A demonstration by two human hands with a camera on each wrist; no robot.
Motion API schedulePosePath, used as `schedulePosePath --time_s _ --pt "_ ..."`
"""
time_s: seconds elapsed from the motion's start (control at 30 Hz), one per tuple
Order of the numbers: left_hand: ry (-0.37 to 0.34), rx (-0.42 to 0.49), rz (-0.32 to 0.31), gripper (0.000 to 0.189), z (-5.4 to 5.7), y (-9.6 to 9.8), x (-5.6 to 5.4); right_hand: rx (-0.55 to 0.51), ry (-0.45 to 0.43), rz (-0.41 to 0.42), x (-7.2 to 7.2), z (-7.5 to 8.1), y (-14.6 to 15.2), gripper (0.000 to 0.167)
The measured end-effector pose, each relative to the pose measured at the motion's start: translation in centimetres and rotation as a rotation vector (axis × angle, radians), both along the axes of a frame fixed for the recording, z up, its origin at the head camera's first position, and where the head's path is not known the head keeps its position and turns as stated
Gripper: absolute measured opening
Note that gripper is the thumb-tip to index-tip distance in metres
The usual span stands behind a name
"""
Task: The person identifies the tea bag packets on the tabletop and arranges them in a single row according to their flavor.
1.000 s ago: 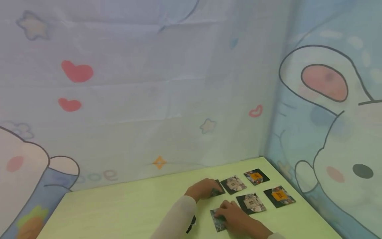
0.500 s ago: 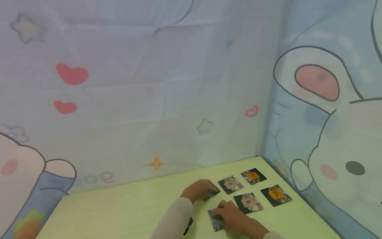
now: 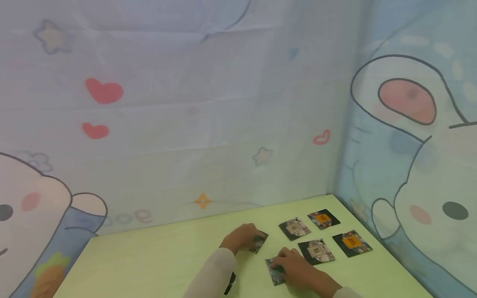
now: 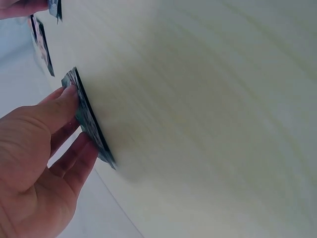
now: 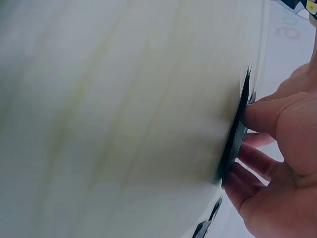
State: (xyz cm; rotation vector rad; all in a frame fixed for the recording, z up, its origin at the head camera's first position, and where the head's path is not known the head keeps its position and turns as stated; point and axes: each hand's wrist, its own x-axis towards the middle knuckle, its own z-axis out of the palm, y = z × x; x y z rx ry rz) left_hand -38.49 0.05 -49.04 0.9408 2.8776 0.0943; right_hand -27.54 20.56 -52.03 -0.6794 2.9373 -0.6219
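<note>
We see the far row [image 3: 294,228] parted: the left hand [image 3: 240,239] has drawn its pinched green card [image 3: 260,243] toward the table's [image 3: 149,256] left edge. The right hand [image 3: 298,268] pinches a second card [image 3: 274,274].

We record: left sleeve [image 3: 213,272] off-white, plain, wrist-length; small black strip [image 3: 230,283] at its right edge; right sleeve [image 3: 346,293] likewise off-white, well right of the left sleeve.

Pinched in the left hand [image 3: 240,239], a thin, square, grey-green patterned card [image 3: 259,244] with dark edges, askew at the yellow-green table [image 3: 149,260], and, nearer the person, pinched in the right hand [image 3: 297,269], a similar second card [image 3: 275,275].
</note>
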Motion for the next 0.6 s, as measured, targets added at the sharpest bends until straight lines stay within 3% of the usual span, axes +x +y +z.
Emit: schedulePosePath --time_s 0.23,0.6 --pt "0.008 0.008 0.057 0.045 0.0 -1.6 0.7 -0.007 0.003 -0.008 -0.1 -0.4 0.1 0.034" --pt "0.064 0.052 0.062 0.041 -0.2 -4.4 1.8 -0.026 0.01 0.009 -0.1 0.0 0.0 0.034"
